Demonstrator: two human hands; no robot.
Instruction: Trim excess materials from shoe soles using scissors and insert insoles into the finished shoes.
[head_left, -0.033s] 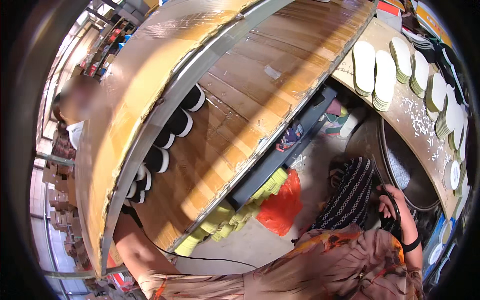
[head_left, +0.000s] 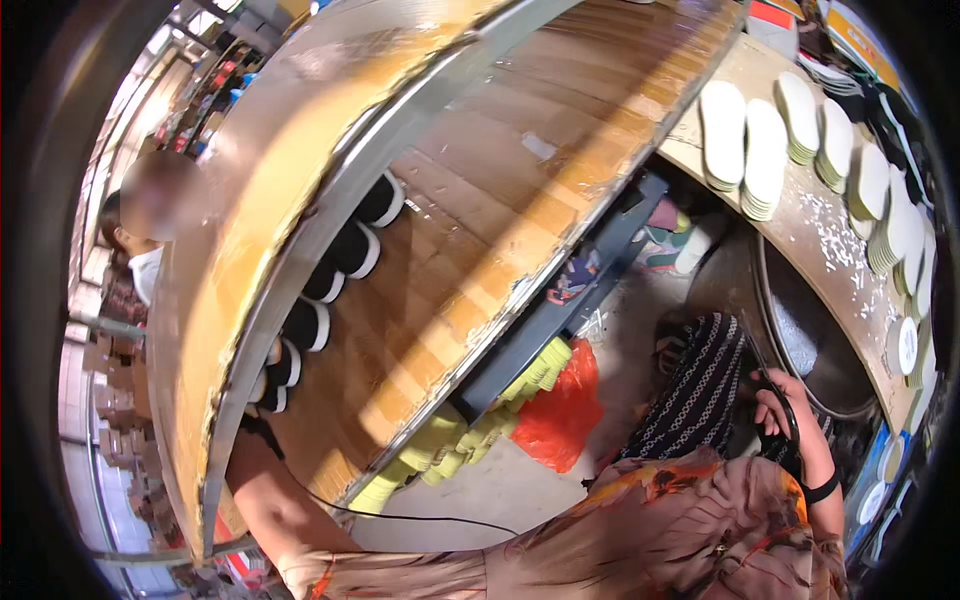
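My left forearm (head_left: 275, 495) reaches in under the upper board, with a dark band at the wrist. Most of that hand is hidden behind the board's edge; small skin-coloured patches show beside the nearest black shoe (head_left: 280, 372). More black shoes with white soles (head_left: 356, 248) stand in a row on the brown taped shelf (head_left: 470, 260). On the right, my right hand (head_left: 776, 400) is closed around a black curved handle (head_left: 794, 425), whose exact kind I cannot make out. It hangs over my lap, beside black-and-white patterned cloth (head_left: 700, 390).
White insole stacks (head_left: 765, 160) and scattered white bits (head_left: 838, 245) lie on the right-hand table (head_left: 800, 215). Below the shelf are a red plastic bag (head_left: 560, 410), yellow-green stacked pieces (head_left: 430, 445) and a dark tray (head_left: 480, 390). Another person (head_left: 145, 240) is at the far left.
The view has shifted slightly. The nearest black shoe, by my left hand, sits a little differently and shows more of its dark upper. My right hand keeps its hold.
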